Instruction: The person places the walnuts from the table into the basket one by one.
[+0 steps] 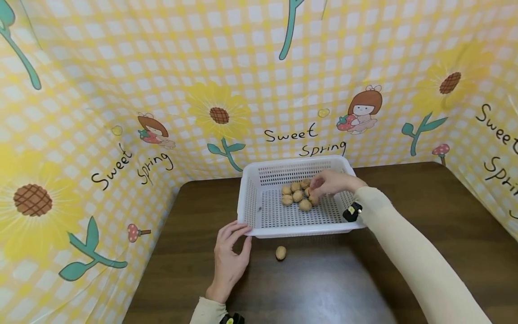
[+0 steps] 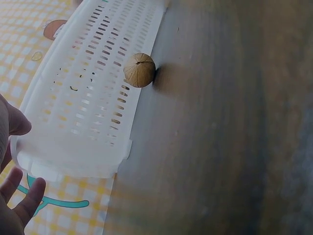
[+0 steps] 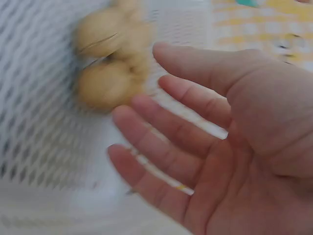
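A white plastic basket (image 1: 303, 231) with slotted walls holds a cluster of walnuts (image 1: 297, 196). My left hand (image 1: 231, 257) holds the basket's near left corner, thumb and fingers about the rim. Inside the basket, my right hand (image 1: 332, 182) reaches over the right side of the cluster. In the right wrist view its fingers (image 3: 161, 147) are spread and loosely bent beside the blurred walnuts (image 3: 105, 85), with nothing visibly gripped. One single walnut (image 1: 281, 253) lies on the table in front of the basket, right of my left hand; the left wrist view shows this walnut (image 2: 140, 70) too.
The dark wooden table (image 1: 194, 216) extends to both sides of the basket and in front of it. A yellow checked cloth (image 1: 251, 67) with sunflowers hangs behind and at the sides, close to the basket's far rim. Dark wrist devices (image 1: 352, 211) sit at both cuffs.
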`<state>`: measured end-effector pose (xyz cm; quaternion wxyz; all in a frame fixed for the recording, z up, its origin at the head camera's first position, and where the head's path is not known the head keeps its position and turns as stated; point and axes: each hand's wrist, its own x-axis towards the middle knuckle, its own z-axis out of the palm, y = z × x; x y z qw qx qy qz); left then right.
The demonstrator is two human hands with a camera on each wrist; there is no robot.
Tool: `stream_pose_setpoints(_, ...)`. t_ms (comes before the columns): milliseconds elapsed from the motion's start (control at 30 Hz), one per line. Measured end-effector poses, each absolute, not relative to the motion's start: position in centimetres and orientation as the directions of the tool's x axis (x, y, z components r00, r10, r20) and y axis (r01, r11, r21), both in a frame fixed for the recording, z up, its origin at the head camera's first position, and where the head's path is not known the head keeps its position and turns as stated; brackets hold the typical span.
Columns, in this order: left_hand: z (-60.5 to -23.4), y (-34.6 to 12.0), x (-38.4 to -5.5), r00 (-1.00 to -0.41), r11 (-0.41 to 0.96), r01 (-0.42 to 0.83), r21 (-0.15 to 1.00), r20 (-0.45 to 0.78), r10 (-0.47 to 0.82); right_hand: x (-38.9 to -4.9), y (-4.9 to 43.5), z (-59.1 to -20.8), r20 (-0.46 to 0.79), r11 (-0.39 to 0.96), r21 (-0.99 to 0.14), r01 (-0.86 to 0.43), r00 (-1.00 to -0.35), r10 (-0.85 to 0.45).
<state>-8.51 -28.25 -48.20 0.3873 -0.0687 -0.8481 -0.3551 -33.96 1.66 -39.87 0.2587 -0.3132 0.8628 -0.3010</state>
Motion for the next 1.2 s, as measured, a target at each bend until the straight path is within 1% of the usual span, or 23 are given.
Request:
stream_pose_setpoints(100, -48.3, -28.2, -8.5, -0.679, 0.739, 0.402, 0.540, 0.718, -0.155, -32.8, 2.3, -37.6, -0.211, 0.550, -0.757, -0.351, -0.666, -0.715)
stream_pose_setpoints(167, -48.3, -28.2, -8.5, -0.674, 0.740, 0.407, 0.535, 0.723, -0.152, -31.6, 2.4, -35.7, -0.153, 0.484, -0.798, -0.359, -0.656, -0.739)
stream_pose_setpoints(233, -48.2, -28.3, -8.7, -0.677, 0.743, 0.405, 0.533, 0.721, -0.147, -29.8, 2.4, -34.2, -0.082, 0.405, -0.824, -0.397, -0.623, -0.778)
stream_pose_setpoints(333, -48.2, -28.3, -8.8, -0.684, 0.740, 0.402, 0.540, 0.714, -0.150, -26.4, 2.0, -33.3, 0.009, 0.284, -0.835, -0.471, -0.528, -0.849)
stream_pose_setpoints(433, -48.3, -28.3, -8.7, -0.688, 0.734, 0.398, 0.550, 0.709, -0.158, -22.8, 1.3, -34.1, 0.119, 0.165, -0.813, -0.558, -0.438, -0.891)
stream_pose_setpoints(533, -48.4, -28.2, -8.7, -0.689, 0.735, 0.397, 0.550, 0.707, -0.158, -19.7, 0.6, -36.4, 0.219, 0.077, -0.764, -0.641, -0.370, -0.903)
stream_pose_setpoints(633, -48.4, -28.1, -8.8, -0.689, 0.738, 0.396, 0.546, 0.708, -0.155, -17.6, -0.6, -39.4, 0.227, 0.073, -0.718, -0.692, -0.332, -0.916)
stream_pose_setpoints(700, -48.4, -28.1, -8.9, -0.688, 0.737, 0.395, 0.548, 0.708, -0.157, -16.9, -1.5, -41.6, 0.205, 0.107, -0.696, -0.710, -0.340, -0.918)
stream_pose_setpoints(800, -48.5, -28.2, -8.9, -0.692, 0.736, 0.393, 0.552, 0.704, -0.158, -16.6, -2.8, -44.2, 0.195, 0.189, -0.638, -0.747, -0.394, -0.898)
stream_pose_setpoints(867, -48.5, -28.2, -9.0, -0.690, 0.737, 0.397, 0.548, 0.707, -0.154, -16.7, -3.4, -45.5, 0.203, 0.235, -0.595, -0.768, -0.426, -0.881)
stream_pose_setpoints(967, -48.5, -28.0, -9.0, -0.690, 0.734, 0.404, 0.546, 0.709, -0.147, -16.7, -3.8, -46.8, 0.190, 0.292, -0.546, -0.785, -0.455, -0.870)
stream_pose_setpoints(1067, -48.5, -28.0, -8.9, -0.695, 0.730, 0.406, 0.550, 0.705, -0.145, -16.6, -4.0, -47.6, 0.139, 0.336, -0.536, -0.775, -0.473, -0.870)
stream_pose_setpoints(1200, -48.4, -28.3, -8.7, -0.694, 0.733, 0.396, 0.553, 0.703, -0.155, -16.9, -4.2, -47.8, 0.091, 0.344, -0.571, -0.745, -0.475, -0.875)
